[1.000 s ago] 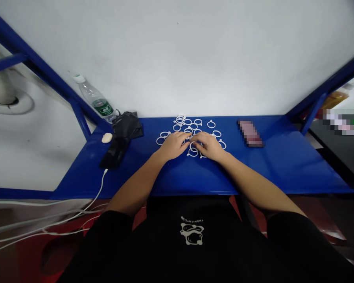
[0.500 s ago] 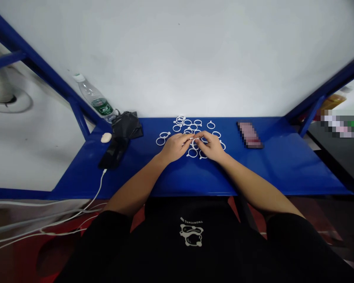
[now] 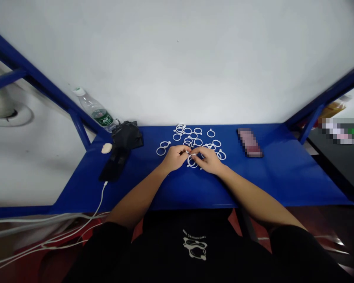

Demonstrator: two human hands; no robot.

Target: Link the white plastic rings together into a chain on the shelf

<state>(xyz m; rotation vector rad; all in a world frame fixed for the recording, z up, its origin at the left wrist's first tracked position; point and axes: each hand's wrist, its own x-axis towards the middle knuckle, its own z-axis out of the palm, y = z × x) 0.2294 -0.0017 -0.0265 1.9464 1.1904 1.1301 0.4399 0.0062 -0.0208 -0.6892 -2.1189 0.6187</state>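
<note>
Several small white plastic rings (image 3: pixel 191 135) lie scattered on the far middle of a blue table (image 3: pixel 277 177). My left hand (image 3: pixel 174 157) and my right hand (image 3: pixel 208 159) meet just in front of that scatter. The fingertips of both hands are pinched together on one white ring (image 3: pixel 191 159), held just above the table between them. More rings lie right behind and beside my right hand.
A clear water bottle (image 3: pixel 94 108) leans at the back left, with a black cloth bundle (image 3: pixel 126 133), a dark phone (image 3: pixel 113 165) on a white cable (image 3: pixel 98 200) and a small pale object (image 3: pixel 106 147) nearby. A blurred flat item (image 3: pixel 249 142) lies at the right. White wall behind.
My hands went from lying over the rings to pinching one ring between their fingertips. The camera tilted, so the table sits lower in view.
</note>
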